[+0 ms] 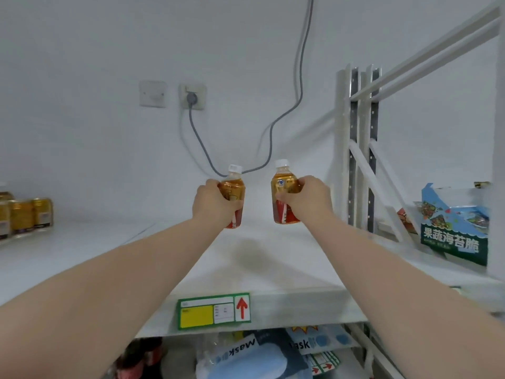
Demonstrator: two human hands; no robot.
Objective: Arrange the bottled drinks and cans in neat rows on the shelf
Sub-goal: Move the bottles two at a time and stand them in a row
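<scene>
Both arms reach forward over a white shelf (273,266). My left hand (211,205) grips a small amber drink bottle (234,187) with a white cap, and it tilts slightly right. My right hand (311,199) holds a second amber bottle (282,187) of the same kind, upright. Both bottles sit at the back of the shelf near the wall, and I cannot tell whether their bases touch the board. At the far left of the shelf stand several gold cans (27,214) in a row.
A grey cable (299,77) runs from a wall socket (192,96) behind the bottles. A snack box (453,228) sits right, past the white rack upright (355,149). A price label (214,310) marks the shelf's front edge. Mask packs (254,354) lie below.
</scene>
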